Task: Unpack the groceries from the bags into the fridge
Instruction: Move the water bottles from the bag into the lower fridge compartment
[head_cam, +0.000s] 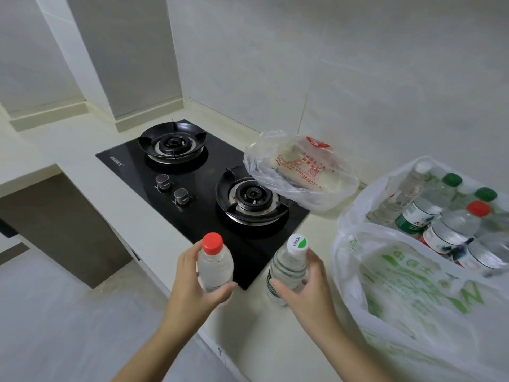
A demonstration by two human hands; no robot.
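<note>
The left hand (192,282) grips a clear plastic water bottle with a red cap (214,260), fingers curled round its body, held upright over the front edge of the pale bench (275,340). Just beside it, the right hand (305,288) grips a clear ribbed bottle with a white-and-green cap (289,266). To the right stands a large white plastic bag with green print (407,285), open, with more capped water bottles (451,224) inside. Behind the hands lies a black glass two-burner gas hob (192,183). Farther back, a thin clear bag with red print (300,169) holds pale food.
</note>
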